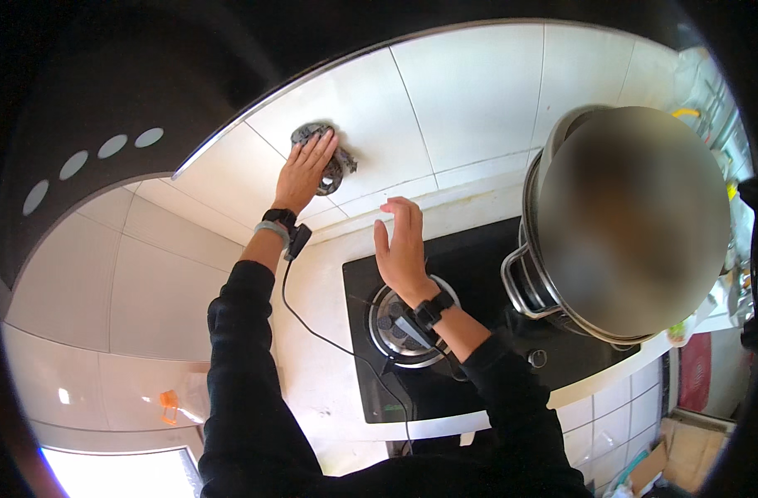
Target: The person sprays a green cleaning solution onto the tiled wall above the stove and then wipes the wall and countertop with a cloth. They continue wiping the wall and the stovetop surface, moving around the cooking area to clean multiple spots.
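Observation:
My left hand lies flat on a dark grey patterned cloth, its fingers pressing the cloth against the white wall tiles. To the right, my right hand is raised above the left burner of a black gas cooktop. Its fingers are bent and apart, with nothing held. Each wrist wears a black strap with a small device, and a cable hangs from the left one.
A large metal pot with a side handle stands on the cooktop's right part; its upper area is blurred. A dark range hood overhangs the wall. An orange-capped bottle is at the lower left. A cardboard box sits at the lower right.

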{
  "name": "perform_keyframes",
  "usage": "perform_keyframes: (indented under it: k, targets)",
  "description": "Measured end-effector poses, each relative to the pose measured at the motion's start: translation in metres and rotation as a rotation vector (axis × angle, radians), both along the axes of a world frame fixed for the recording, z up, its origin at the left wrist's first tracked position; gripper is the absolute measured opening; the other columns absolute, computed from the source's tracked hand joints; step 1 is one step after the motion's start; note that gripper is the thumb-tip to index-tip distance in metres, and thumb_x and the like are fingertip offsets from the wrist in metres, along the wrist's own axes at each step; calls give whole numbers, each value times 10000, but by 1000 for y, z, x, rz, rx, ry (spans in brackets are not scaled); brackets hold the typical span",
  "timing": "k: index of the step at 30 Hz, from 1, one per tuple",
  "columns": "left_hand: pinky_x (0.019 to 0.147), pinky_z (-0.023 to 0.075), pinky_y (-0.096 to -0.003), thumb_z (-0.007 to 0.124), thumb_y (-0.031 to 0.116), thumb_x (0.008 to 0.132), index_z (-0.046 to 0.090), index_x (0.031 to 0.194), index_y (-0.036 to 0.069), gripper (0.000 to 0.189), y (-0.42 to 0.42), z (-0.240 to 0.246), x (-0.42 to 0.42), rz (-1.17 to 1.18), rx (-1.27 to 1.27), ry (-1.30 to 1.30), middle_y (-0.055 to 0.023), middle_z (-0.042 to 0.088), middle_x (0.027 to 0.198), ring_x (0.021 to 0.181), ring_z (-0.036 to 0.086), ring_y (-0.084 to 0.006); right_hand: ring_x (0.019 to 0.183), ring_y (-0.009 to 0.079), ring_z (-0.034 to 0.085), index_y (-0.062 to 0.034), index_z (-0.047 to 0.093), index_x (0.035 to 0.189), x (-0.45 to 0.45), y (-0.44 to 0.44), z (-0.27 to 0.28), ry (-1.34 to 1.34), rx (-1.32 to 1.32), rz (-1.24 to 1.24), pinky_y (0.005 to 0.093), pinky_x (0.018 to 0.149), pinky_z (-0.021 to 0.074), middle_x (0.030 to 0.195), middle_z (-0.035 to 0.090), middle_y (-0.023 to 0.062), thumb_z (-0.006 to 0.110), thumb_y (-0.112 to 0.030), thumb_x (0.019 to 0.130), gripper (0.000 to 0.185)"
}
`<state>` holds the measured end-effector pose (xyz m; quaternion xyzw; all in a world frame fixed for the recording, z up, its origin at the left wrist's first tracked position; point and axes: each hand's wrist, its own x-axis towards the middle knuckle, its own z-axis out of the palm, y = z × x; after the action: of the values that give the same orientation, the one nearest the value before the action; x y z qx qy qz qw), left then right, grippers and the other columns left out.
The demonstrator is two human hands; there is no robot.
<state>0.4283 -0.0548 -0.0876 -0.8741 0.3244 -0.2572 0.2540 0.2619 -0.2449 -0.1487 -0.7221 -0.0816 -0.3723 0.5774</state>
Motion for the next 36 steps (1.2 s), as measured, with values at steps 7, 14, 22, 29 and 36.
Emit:
perform_keyframes:
  k: [7, 14, 22, 29, 36]
  targets:
    - [1159, 239, -317, 492, 148, 929, 240, 1522, 158, 644, -107, -55, 27, -406, 152, 48, 21, 264, 1574, 1394, 333, -113, 1062, 390, 483, 9, 470, 1095, -6, 2, -32, 40, -38, 30, 459, 940, 394, 1106, 516, 211, 595, 3, 836, 287]
    - [1138, 285, -332, 490, 210, 944, 215, 1532, 216, 649, -5, -37, 5, -136, 222, 27, 49, 361, 1527, 1338, 416, -101, 1061, 386, 484, 11, 480, 1097, 20, -3, -42, 76, -81, -24, 462, 946, 385, 1106, 526, 206, 593, 12, 827, 292]
    - [1102, 304, -499, 533, 75, 882, 210, 1535, 161, 734, 39, -50, 12, 13, -124, -100, -86, 256, 1567, 1375, 336, -335, 1113, 368, 495, -5, 511, 1110, -61, 57, -13, 23, -55, 312, 472, 969, 371, 1151, 531, 193, 609, 19, 764, 360]
    - [1123, 333, -366, 470, 9, 876, 286, 1507, 195, 683, -8, -60, 11, -256, 37, -10, 39, 300, 1552, 1369, 379, -180, 1075, 356, 492, 14, 524, 1059, -117, 58, -16, 113, -84, 397, 460, 932, 390, 1116, 530, 185, 575, -3, 768, 296]
    - [897, 506, -392, 547, -76, 779, 578, 1256, 108, 512, -31, -41, -28, -414, -608, 386, -114, 611, 1186, 1066, 604, -323, 1092, 308, 579, -9, 431, 1354, 0, 36, -51, 337, 227, 174, 368, 875, 519, 1277, 513, 217, 612, -119, 901, 501]
